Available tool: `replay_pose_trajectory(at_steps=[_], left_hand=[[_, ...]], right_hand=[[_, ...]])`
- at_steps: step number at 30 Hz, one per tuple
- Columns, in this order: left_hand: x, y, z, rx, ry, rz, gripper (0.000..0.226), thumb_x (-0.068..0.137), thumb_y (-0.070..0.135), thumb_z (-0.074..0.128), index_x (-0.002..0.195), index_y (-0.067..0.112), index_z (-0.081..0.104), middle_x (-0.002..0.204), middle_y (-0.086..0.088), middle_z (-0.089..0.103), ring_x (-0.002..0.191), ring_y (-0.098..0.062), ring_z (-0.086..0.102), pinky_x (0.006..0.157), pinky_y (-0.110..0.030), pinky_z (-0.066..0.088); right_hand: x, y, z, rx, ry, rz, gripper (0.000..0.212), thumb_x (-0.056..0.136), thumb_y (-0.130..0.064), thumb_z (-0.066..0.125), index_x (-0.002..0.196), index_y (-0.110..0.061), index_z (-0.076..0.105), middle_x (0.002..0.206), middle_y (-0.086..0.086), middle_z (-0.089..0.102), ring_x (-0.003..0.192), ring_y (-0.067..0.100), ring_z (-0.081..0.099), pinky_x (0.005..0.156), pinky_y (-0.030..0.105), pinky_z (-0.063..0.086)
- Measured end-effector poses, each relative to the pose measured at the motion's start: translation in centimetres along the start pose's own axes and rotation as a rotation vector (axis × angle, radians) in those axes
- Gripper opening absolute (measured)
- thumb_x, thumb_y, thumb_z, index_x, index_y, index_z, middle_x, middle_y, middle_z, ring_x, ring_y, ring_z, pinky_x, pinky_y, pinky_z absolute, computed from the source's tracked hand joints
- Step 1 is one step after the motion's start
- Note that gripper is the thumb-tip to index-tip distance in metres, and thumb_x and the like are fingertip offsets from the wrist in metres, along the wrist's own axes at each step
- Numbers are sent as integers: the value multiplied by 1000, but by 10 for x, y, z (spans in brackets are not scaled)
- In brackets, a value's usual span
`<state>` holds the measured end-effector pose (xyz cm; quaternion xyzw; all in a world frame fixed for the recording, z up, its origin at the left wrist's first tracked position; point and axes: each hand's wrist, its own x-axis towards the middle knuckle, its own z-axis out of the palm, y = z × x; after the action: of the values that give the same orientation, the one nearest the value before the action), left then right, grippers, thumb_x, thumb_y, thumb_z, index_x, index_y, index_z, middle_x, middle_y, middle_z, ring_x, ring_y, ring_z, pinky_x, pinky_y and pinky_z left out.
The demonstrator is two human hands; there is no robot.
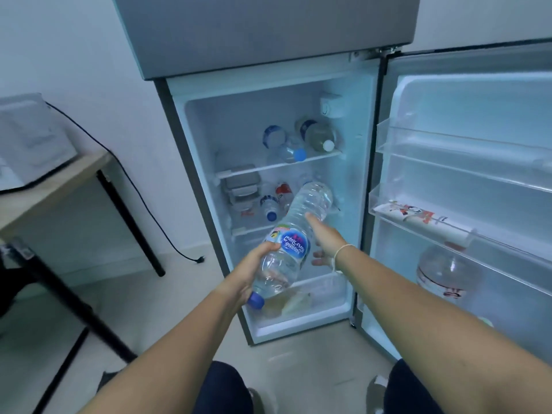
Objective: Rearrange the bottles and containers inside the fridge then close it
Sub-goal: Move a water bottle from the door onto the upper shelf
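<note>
- Head view: you stood facing the open fridge (268,94), its door (466,180) swung out to your right.
- Your left hand (249,274) was clenched around the lower, neck end of a large water bottle (298,234), near its blue cap (256,300), which pointed down toward you.
- Your right hand (324,234) lay against the bottle's right side, fingers stretched along the ribbed body, bracing it rather than wrapping it.
- The bottle was tilted, its base reaching in over the middle shelf (248,230).
- On that shelf sat a grey lidded container (241,185) and small bottles (270,206) lying on their sides.
- On the top shelf (280,165) more bottles (301,138) lay flat, caps toward you.
- In the door, a carton (418,216) lay in the middle rack and a big clear bottle (445,271) stood in the lower one.
</note>
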<state>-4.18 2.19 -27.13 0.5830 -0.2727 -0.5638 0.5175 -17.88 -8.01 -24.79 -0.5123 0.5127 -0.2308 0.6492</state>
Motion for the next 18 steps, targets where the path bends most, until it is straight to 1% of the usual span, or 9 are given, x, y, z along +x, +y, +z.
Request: replay_pose_trajectory(at_steps=[1, 3, 5, 6, 9, 10, 14, 15, 18], left_hand=[[-1, 3, -3, 7, -6, 10, 32, 80, 35, 61, 103, 13, 65, 78, -7, 77, 64, -19, 73, 56, -25, 57], [-4, 9, -11, 5, -1, 19, 33, 81, 34, 61, 106, 13, 63, 80, -7, 77, 66, -19, 73, 60, -26, 57], [-2, 11, -16, -13, 4, 26, 31, 82, 32, 60, 106, 12, 63, 78, -6, 77, 65, -19, 73, 58, -25, 57], [0, 12, -20, -27, 13, 29, 30, 83, 32, 60, 106, 12, 63, 77, -7, 77, 64, -20, 73, 57, -25, 57], [3, 18, -26, -72, 34, 34, 31, 83, 29, 59, 107, 10, 62, 75, -8, 76, 62, -21, 72, 57, -26, 57], [5, 21, -29, -84, 33, 35, 31, 83, 29, 60, 107, 9, 62, 74, -8, 75, 61, -21, 72, 57, -26, 57], [8, 39, -43, -98, 57, 66, 27, 82, 31, 61, 102, 11, 64, 72, -6, 75, 58, -18, 72, 53, -24, 56], [9, 44, -46, -99, 66, 78, 28, 82, 31, 62, 101, 12, 65, 73, -6, 76, 59, -18, 72, 53, -24, 56], [11, 59, -52, -108, 78, 109, 25, 81, 33, 63, 97, 14, 67, 76, -6, 76, 61, -18, 72, 55, -25, 57]], right_hand=[[5, -1, 6, 70, -46, 34, 71, 82, -65, 47, 132, -15, 47, 119, 7, 57, 101, 30, 55, 83, 41, 51], [15, -6, 19, 223, -142, 60, 70, 80, -66, 51, 127, -15, 51, 116, 12, 64, 91, 29, 64, 76, 40, 55], [20, -12, 32, 332, -235, 76, 64, 81, -59, 56, 125, -13, 54, 109, 13, 67, 79, 26, 66, 66, 36, 56], [23, -15, 39, 328, -250, 63, 62, 82, -54, 58, 125, -10, 55, 108, 14, 67, 78, 27, 66, 66, 36, 56], [34, -19, 55, 243, -140, -26, 58, 81, -40, 65, 125, -4, 56, 117, 19, 66, 95, 32, 67, 88, 45, 54], [36, -23, 60, 242, -118, -49, 58, 80, -37, 66, 125, -3, 56, 118, 20, 66, 97, 32, 66, 90, 45, 53], [43, -44, 78, 214, -93, -100, 62, 73, -41, 68, 122, -5, 56, 112, 19, 69, 86, 29, 68, 76, 38, 57], [45, -50, 83, 218, -90, -122, 61, 71, -41, 69, 120, -6, 57, 110, 19, 69, 88, 30, 69, 79, 39, 58], [47, -67, 93, 237, -82, -201, 52, 69, -38, 70, 109, -6, 63, 106, 20, 71, 93, 34, 70, 88, 52, 55]])
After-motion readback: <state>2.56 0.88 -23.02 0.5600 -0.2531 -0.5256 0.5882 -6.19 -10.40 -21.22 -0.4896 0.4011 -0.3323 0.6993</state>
